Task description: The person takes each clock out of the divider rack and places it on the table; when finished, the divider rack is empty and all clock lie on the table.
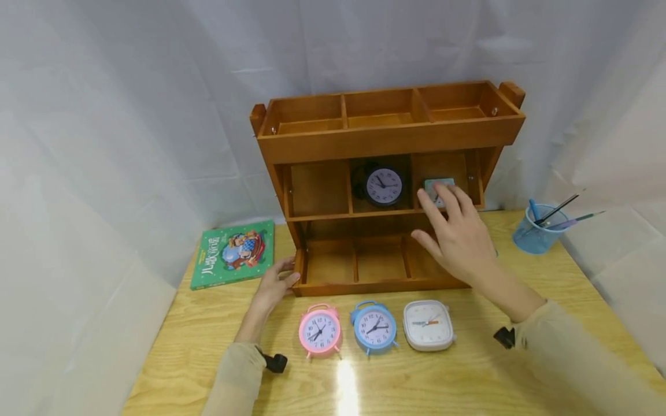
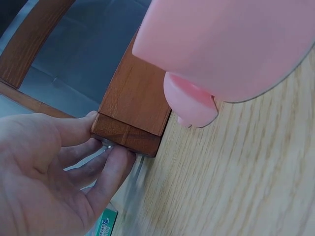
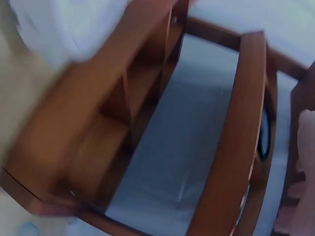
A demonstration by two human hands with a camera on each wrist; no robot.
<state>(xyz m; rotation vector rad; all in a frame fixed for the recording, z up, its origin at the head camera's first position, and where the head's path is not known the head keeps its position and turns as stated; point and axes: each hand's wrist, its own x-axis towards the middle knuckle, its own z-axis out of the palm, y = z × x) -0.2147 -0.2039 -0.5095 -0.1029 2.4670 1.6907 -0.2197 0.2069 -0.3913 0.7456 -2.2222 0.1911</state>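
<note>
Brown wooden shelf (image 1: 390,141), three tiers, standing on the table (image 1: 291,381). Black clock (image 1: 384,186) in the shelf's middle tier, centre compartment; small teal clock (image 1: 429,186) in the compartment right of that, partly behind the right hand (image 1: 460,240). That hand: fingers spread, loosely bent, nothing seen in their hold; can't tell if they touch the teal clock. Left hand (image 1: 274,287) at the shelf's lower left end, thumb and fingers closed on the corner, gripping it. In front of the shelf, left to right: pink clock (image 1: 320,332), blue clock (image 1: 375,328), white clock (image 1: 429,325), none in a hand. Progress, judging by layout: partway, two clocks in the shelf, three left out front. Green book (image 1: 234,254) left of shelf, pen cup (image 1: 538,231) right of it, probably not involved.
</note>
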